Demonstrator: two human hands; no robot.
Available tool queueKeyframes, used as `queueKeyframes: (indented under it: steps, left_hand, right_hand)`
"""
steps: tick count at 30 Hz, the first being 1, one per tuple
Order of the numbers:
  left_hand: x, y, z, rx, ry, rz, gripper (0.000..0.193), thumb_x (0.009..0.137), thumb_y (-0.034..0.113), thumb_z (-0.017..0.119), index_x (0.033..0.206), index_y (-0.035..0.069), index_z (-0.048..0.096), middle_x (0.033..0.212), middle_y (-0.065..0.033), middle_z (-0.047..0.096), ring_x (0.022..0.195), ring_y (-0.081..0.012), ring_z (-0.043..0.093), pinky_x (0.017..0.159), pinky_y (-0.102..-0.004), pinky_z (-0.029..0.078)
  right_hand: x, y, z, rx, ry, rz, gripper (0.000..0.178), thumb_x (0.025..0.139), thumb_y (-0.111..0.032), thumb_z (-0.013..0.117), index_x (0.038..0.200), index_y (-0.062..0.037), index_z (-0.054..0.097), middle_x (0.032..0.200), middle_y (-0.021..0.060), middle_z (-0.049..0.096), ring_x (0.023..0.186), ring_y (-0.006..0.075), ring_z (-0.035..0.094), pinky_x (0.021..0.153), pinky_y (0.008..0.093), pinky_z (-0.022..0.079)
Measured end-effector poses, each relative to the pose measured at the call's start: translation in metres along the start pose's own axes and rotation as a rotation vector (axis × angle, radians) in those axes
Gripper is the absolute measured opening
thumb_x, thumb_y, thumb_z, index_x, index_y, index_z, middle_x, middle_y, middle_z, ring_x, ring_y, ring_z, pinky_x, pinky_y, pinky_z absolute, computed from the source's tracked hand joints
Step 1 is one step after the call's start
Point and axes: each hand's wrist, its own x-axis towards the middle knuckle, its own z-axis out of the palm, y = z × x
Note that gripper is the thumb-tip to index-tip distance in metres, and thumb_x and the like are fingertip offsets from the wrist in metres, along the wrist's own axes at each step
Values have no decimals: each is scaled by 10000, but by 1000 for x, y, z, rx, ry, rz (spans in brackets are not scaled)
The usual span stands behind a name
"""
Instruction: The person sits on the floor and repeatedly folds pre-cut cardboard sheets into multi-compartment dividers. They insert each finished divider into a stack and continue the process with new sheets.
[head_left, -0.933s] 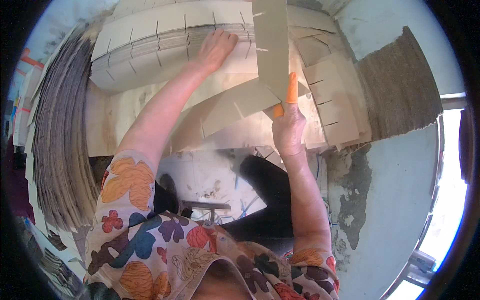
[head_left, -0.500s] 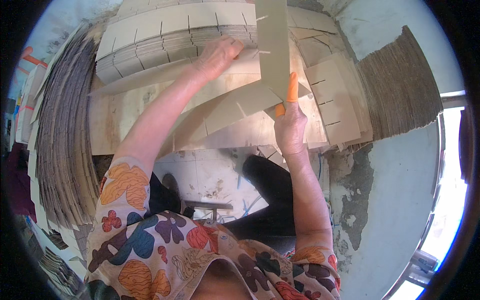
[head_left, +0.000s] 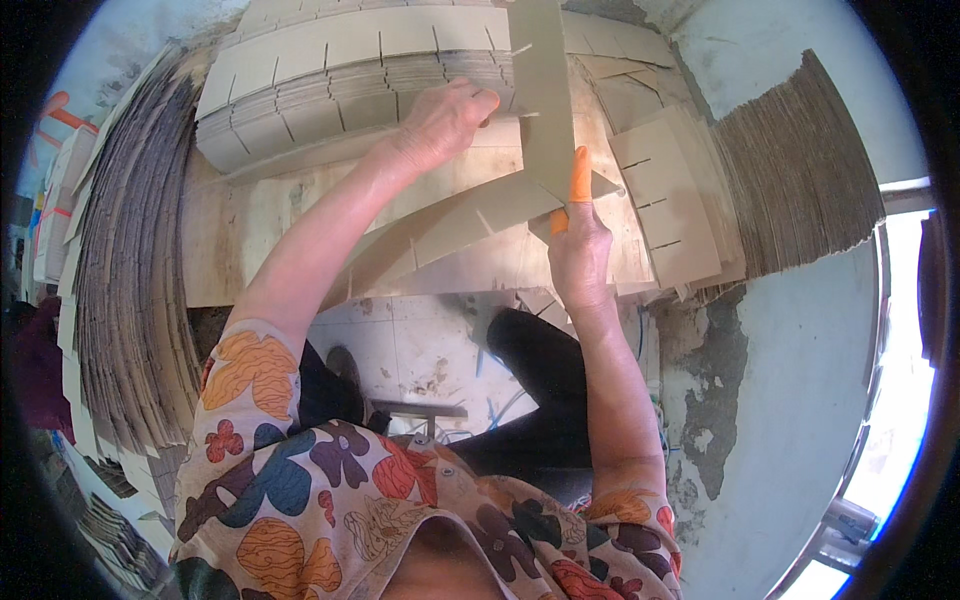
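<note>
The worn wooden bench [head_left: 250, 230] spreads before me, slotted cardboard strips stacked [head_left: 340, 85] along its 11 o'clock edge. My left hand [head_left: 440, 125] has slid from that stack toward 1 o'clock and now pinches the upright strip [head_left: 545, 90]. My right hand [head_left: 580, 250], orange cot on its finger [head_left: 579, 175], grips the crossing strip [head_left: 450, 225] at the joint, so the slots are meeting.

Floral short sleeves [head_left: 250, 400], orange finger cot [head_left: 579, 172], black trousers [head_left: 545, 400]
</note>
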Motion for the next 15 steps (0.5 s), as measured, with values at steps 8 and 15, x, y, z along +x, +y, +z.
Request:
queueKeyframes:
  steps: [8, 15]
  left_hand:
    - [-4, 42, -19, -188, 89, 51, 71, 755, 54, 625, 758, 41, 556, 712, -107, 583, 710, -272, 579, 602, -372, 470]
    - [15, 10, -49, -531, -150, -457, 255, 724, 182, 718, 803, -5, 563, 711, -141, 586, 661, -256, 561, 616, -355, 460]
  right_hand:
    - [-9, 18, 12, -82, -20, -29, 787, 808, 91, 469, 1469, -219, 177, 741, 183, 591, 608, 273, 575, 590, 334, 486]
    - [-25, 11, 6, -44, -49, 31, 799, 825, 65, 475, 1474, -243, 126, 843, 214, 625, 701, 321, 621, 643, 372, 490]
